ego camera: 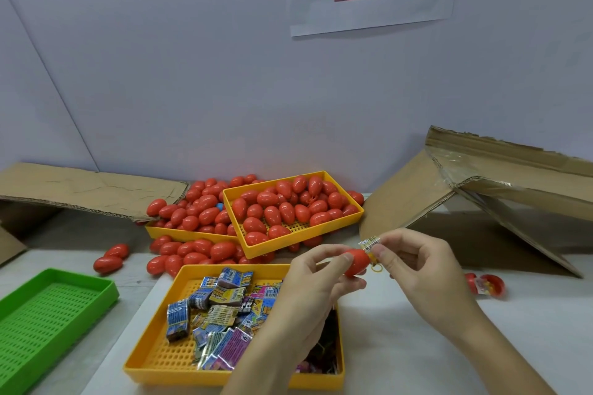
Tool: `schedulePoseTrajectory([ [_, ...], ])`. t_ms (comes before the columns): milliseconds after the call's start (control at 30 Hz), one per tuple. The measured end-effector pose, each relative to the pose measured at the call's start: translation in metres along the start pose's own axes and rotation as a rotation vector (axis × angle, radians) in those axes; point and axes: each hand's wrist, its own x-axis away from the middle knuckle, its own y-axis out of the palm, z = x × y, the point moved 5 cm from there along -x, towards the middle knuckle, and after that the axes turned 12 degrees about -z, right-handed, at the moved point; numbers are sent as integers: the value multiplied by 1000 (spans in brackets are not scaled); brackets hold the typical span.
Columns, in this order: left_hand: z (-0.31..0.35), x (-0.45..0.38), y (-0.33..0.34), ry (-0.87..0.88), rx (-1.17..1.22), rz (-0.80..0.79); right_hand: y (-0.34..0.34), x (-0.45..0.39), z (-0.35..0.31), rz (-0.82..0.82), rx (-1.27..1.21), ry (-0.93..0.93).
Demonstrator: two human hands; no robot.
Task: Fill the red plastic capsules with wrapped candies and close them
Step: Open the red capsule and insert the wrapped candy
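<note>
Right now your left hand (316,272) grips a red capsule (355,263) above the near yellow tray (150,359) of wrapped candies (221,308), while your right hand (414,263) pinches a candy wrapper (369,243) at the capsule's open end. Farther back, two more yellow trays (321,234) hold heaped red capsules; a green tray (48,317) sits left, an opened capsule (487,285) right.

Nearest on the desk (417,346): tray of wrapped candies (224,308). Left of it, an empty tray (48,314). Behind, two trays of capsules (288,208), one overlapping the other, loose capsules (192,252) spilled around. Above the candy tray's right edge, both hands on one capsule (354,263). Far right, an open capsule (486,285). Cardboard (481,186) at both back corners.
</note>
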Motion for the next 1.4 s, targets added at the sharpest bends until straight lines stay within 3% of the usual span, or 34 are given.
schedulePoseTrajectory([
  [1400, -4, -4, -1, 30, -117, -125, 0, 0, 1, -84, 101, 14],
])
